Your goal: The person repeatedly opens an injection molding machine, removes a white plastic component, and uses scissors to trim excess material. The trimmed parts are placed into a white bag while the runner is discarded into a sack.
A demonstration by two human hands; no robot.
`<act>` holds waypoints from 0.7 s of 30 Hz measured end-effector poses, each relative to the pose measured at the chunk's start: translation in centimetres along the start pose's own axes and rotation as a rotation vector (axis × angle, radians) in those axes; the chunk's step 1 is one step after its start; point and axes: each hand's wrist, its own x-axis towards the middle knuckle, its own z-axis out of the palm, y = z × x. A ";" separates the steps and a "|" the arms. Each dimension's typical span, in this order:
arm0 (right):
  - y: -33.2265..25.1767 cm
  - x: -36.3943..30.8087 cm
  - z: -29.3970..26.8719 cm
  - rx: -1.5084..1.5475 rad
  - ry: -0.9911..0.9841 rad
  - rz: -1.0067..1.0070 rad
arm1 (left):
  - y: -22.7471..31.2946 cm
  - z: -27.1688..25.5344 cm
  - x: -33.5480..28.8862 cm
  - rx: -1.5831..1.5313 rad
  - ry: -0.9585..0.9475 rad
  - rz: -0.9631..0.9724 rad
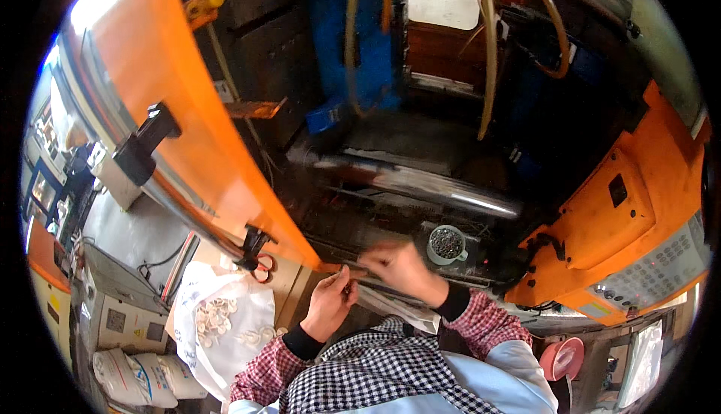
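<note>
My left hand (329, 306) is raised in front of my body, its thumb and fingers pinched together at the tips. Whatever it pinches is too small to name. Close to its right, my right hand (411, 273) is smeared by motion, so its fingers and anything in them cannot be read. Beyond the right hand, a pale cup (450, 261) full of small grey metal-looking pieces stands on the machine's ledge. A white plastic bag (251, 301) lies to the left of my left hand, with several cream-coloured small parts (215, 319) on it.
An orange machine door (203, 121) with black handles rises at the left. Hoses (487, 53) hang within the dark machine opening. An orange control panel (638, 264) stands at the right. Red-handled scissors (263, 268) lie by the bag; a pink bowl (552, 359) sits lower right.
</note>
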 end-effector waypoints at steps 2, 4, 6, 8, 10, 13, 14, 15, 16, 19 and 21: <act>2.0 3.8 -3.0 -0.020 0.217 0.010 | 0.0 1.1 1.5 -0.037 0.028 0.063; 5.1 8.9 -5.7 0.017 0.465 0.065 | -0.5 0.3 2.9 0.018 -0.009 0.120; 10.7 14.4 -7.7 0.008 0.667 0.095 | -0.3 0.9 3.4 0.020 -0.037 0.078; 16.2 19.2 -9.8 0.002 0.806 0.157 | 0.2 2.1 3.7 0.018 -0.042 0.015; 20.1 23.2 -11.1 0.018 0.820 0.284 | 0.2 2.8 3.8 0.064 0.006 0.045; 23.1 27.4 -10.8 0.046 0.772 0.419 | -0.1 2.7 3.7 0.148 0.131 0.062; 23.7 28.4 -10.5 0.069 0.787 0.401 | 0.1 2.8 3.5 0.101 0.151 0.043; 24.4 29.1 -10.2 0.088 0.800 0.386 | 0.5 3.3 3.1 0.050 0.170 0.021; 26.3 29.8 -10.1 0.044 0.852 0.259 | 0.4 3.2 3.5 0.037 0.167 0.037; 28.9 31.4 -9.1 0.155 0.841 0.276 | -0.9 2.2 4.2 0.006 0.170 0.067; 29.7 31.6 -8.6 0.091 0.865 0.277 | -1.2 2.0 4.6 0.018 0.156 0.061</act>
